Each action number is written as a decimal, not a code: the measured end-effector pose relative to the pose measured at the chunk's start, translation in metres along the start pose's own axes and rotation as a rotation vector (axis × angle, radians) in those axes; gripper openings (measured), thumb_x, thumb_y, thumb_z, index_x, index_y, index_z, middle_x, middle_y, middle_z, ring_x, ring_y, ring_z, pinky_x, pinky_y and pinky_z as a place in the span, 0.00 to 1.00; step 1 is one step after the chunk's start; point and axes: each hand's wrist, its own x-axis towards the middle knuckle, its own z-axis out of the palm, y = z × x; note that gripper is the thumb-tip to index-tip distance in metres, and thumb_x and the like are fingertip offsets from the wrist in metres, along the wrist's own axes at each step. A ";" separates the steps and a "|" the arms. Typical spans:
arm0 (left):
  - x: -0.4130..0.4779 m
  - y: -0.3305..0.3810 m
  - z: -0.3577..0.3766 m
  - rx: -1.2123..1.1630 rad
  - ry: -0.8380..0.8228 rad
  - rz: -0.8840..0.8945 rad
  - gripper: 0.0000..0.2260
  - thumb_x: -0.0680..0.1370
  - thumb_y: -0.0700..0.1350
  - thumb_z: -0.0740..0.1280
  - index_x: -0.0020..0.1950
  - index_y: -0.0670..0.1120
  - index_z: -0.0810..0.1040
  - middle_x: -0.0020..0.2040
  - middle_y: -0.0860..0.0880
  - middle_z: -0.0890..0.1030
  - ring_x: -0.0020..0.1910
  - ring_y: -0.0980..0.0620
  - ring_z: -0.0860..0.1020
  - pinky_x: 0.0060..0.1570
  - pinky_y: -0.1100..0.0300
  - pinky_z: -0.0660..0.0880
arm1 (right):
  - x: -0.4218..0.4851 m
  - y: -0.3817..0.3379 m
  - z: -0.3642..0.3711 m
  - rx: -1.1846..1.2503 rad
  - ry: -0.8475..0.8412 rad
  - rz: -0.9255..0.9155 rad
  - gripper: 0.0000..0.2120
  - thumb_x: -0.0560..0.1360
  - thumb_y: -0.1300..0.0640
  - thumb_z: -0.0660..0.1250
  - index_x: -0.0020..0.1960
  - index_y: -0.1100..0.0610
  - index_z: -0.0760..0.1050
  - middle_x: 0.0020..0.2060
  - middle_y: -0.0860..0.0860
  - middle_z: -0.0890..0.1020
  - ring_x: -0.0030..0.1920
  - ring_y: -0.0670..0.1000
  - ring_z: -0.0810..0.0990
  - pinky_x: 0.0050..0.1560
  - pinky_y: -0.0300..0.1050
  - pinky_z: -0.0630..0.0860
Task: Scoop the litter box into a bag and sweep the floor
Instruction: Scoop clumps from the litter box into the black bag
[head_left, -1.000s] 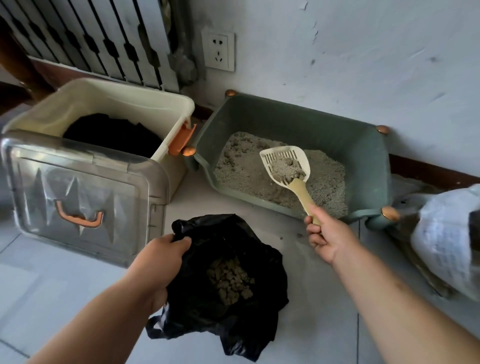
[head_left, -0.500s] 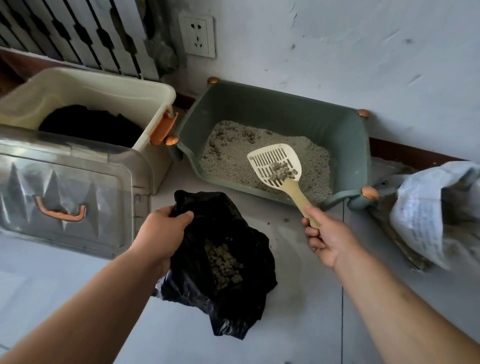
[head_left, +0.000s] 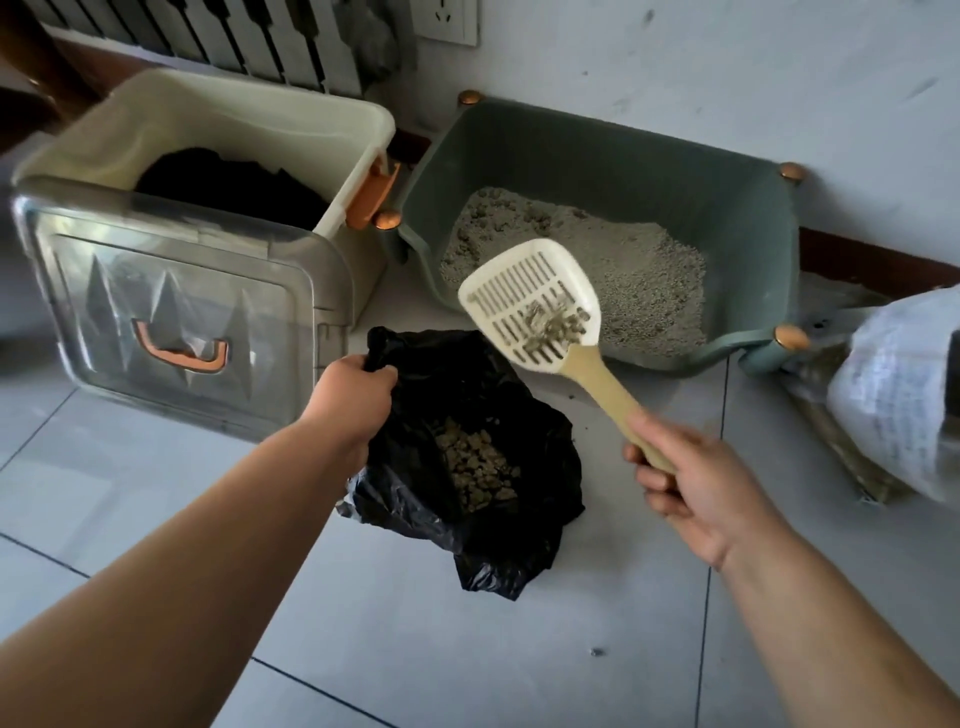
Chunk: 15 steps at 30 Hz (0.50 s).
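While my right hand (head_left: 701, 488) clenches the scoop (head_left: 535, 306) by its handle, the clump-laden head sits up and away from that grip, short of the bag (head_left: 498, 525) whose rim my left hand (head_left: 353, 395) pinches. I judge clumps could spill onto the floor (head_left: 519, 649) if it tilts early. Motion blurs the clumps; the bag's depth is hidden.

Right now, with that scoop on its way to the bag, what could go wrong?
The scoop holds clumps over bare floor, short of the bag, and it is slotted, so bits may drop; some specks already lie on the tiles. Only the left hand holds the bag's rim, so the mouth could sag and clumps miss. The right hand grips the handle's end, so a wobble could tip the load.
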 end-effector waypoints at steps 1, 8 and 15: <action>0.001 0.000 -0.001 0.003 0.008 -0.001 0.05 0.82 0.40 0.62 0.53 0.45 0.78 0.45 0.43 0.83 0.46 0.42 0.83 0.52 0.47 0.81 | -0.007 0.005 0.000 -0.049 -0.011 -0.003 0.06 0.77 0.56 0.67 0.50 0.58 0.79 0.32 0.52 0.77 0.24 0.43 0.66 0.19 0.33 0.57; 0.006 0.000 -0.005 0.010 0.035 -0.005 0.07 0.82 0.39 0.60 0.52 0.44 0.78 0.45 0.41 0.83 0.47 0.40 0.83 0.54 0.44 0.80 | -0.024 0.025 -0.003 -0.486 -0.028 -0.145 0.15 0.71 0.59 0.73 0.53 0.42 0.81 0.37 0.37 0.84 0.35 0.36 0.79 0.36 0.27 0.69; 0.009 0.004 -0.003 0.010 0.007 0.028 0.07 0.82 0.40 0.61 0.53 0.47 0.77 0.44 0.44 0.83 0.46 0.43 0.83 0.52 0.48 0.81 | -0.014 0.006 -0.005 -0.406 0.017 -0.208 0.12 0.72 0.59 0.72 0.52 0.44 0.82 0.29 0.44 0.78 0.28 0.41 0.69 0.27 0.30 0.64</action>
